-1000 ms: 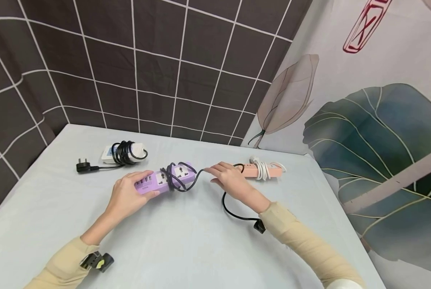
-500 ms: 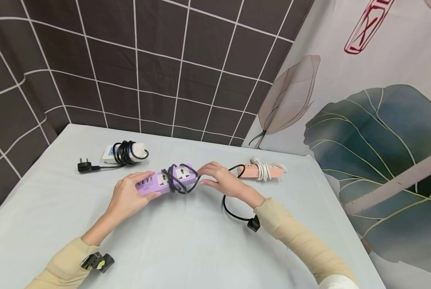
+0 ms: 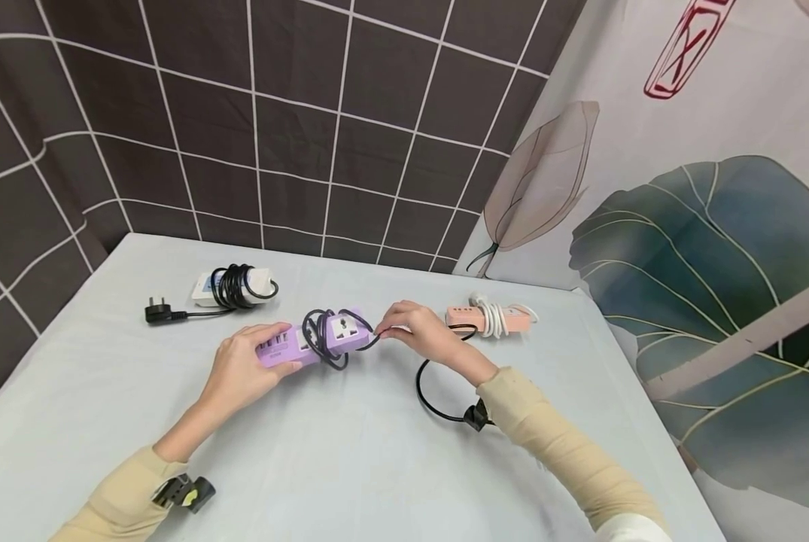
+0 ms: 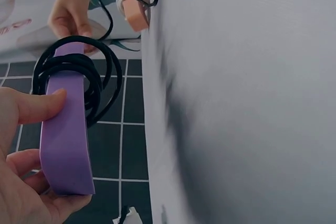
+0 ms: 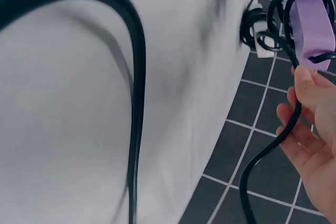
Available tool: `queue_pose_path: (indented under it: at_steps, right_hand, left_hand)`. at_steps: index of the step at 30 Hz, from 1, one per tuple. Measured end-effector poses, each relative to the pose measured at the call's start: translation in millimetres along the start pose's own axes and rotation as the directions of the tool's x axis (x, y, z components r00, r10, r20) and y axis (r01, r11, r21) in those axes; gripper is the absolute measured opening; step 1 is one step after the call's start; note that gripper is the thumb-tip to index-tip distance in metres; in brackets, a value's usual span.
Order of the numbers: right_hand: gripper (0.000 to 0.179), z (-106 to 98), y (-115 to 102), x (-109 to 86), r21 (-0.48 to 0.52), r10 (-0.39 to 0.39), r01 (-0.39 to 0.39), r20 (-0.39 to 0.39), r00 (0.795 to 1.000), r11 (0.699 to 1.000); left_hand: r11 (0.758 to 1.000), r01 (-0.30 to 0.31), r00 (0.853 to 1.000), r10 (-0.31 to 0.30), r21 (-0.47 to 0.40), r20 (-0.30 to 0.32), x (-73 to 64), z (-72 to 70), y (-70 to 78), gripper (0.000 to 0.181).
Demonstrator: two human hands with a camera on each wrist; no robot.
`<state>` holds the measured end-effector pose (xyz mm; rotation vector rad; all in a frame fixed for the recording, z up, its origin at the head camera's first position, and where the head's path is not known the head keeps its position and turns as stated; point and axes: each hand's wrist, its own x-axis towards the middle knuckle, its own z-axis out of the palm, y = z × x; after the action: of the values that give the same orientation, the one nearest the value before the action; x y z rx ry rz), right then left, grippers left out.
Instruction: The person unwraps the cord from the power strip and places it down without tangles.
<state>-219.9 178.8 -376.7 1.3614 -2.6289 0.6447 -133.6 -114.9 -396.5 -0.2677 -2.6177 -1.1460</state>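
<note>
Over the table (image 3: 343, 467), the left hand (image 3: 241, 366) grips one end of the purple strip (image 3: 290, 344), and the right hand (image 3: 421, 331) pinches its black cord (image 5: 138, 77) near the other end. The loops (image 3: 320, 335) look loose, so a tug could slip them off. The plug (image 3: 475, 415) could catch the right sleeve (image 3: 539, 421). I can't read the strip's print, the white block's blue label (image 3: 207, 283) or the red wall mark (image 3: 690, 49).

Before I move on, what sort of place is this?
Likely a staged indoor work corner: a pale covered table, a rippled dark backdrop with white grid lines, and a leaf-printed panel beside it.
</note>
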Motion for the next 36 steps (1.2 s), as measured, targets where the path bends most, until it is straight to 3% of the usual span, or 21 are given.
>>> queue_pose_path:
  at_steps: [5, 9, 14, 21, 36]
  right_hand:
    - [0.011, 4, -2, 0.8, -0.219, -0.074, 0.068, -0.020, 0.997, 0.973]
    - [0.009, 5, -5, 2.7, -0.299, -0.067, 0.049, -0.052, 0.996, 0.953]
    - [0.009, 4, -8, 4.2, -0.351, -0.044, 0.006, -0.100, 0.994, 0.936]
    - [0.009, 0, -12, 2.0, -0.405, -0.087, 0.018, -0.153, 0.984, 0.914]
    - [0.013, -18, -18, -17.5, -0.447, -0.153, 0.062, -0.169, 0.974, 0.892]
  left_hand:
    - [1.000, -0.001, 1.000, 0.001, -0.001, 0.013, -1.2, 1.9, 1.1, 0.061]
    - [1.000, -0.004, 1.000, 0.004, 0.002, 0.015, -1.8, 2.7, 1.0, 0.061]
    - [1.000, -0.008, 1.000, 0.008, 0.011, 0.018, -2.6, 4.5, -1.6, 0.061]
    - [1.000, -0.010, 1.000, 0.010, 0.028, 0.020, -3.2, 6.8, -6.3, 0.061]
    - [0.999, -0.003, 1.000, 0.002, 0.043, 0.018, -1.0, 7.7, -11.9, 0.061]
